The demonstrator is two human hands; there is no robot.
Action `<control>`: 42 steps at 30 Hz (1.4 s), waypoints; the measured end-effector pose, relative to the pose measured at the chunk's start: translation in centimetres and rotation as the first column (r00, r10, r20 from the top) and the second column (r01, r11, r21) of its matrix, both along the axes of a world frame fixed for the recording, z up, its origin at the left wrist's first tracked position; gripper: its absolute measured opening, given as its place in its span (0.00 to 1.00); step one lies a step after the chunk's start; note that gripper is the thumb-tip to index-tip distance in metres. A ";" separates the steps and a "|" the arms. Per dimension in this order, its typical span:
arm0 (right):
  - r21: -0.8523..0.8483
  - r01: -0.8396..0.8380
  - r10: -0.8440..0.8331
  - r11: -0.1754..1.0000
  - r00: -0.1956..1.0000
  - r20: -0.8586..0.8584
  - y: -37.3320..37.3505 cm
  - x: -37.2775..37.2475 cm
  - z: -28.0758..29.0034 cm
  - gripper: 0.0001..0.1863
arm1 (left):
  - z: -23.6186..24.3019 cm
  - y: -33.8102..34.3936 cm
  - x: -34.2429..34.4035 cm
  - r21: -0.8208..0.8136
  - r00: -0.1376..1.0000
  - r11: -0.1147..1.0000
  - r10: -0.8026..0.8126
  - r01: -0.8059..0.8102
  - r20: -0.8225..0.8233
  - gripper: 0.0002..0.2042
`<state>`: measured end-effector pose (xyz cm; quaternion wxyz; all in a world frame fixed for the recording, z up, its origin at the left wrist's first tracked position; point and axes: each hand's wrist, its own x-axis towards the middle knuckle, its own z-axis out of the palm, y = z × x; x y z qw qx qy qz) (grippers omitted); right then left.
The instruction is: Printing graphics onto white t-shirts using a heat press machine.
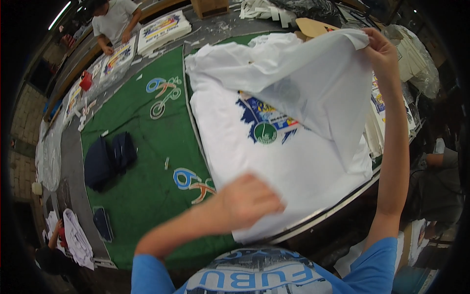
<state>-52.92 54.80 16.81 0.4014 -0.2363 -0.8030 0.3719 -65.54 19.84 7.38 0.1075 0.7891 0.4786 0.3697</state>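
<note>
Green cloth — right hand grips shirt, print partly hidden; left hand — grip unclear.

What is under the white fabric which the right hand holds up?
From under the white fabric in the right hand, part of a colourful print shows on white cloth. The print's remainder is covered, so its whole design cannot be seen.

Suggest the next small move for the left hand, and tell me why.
I'd probably bring the left hand up to the sagging part of the raised white cloth. Only the right hand grips it, by an edge, and its slack hangs over part of the colourful print. The left hand, motion-blurred, is apart from that raised layer.
</note>
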 end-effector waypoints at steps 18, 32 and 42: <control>0.129 -0.233 0.240 0.964 0.970 -0.036 -16.4 2.4 7.9 0.02 | 16.5 6.8 0.3 0.596 0.986 0.787 0.152 -0.161 0.065 0.03; -0.260 -0.153 0.116 0.953 0.982 -0.151 -10.3 0.8 -0.1 0.29 | 13.7 19.7 -2.9 0.243 0.889 0.876 0.336 -0.417 0.312 0.08; 0.237 0.306 -0.381 0.922 0.824 0.419 9.5 5.6 -12.7 0.13 | 11.2 31.8 -14.7 0.361 0.622 0.509 0.675 -0.782 0.397 0.09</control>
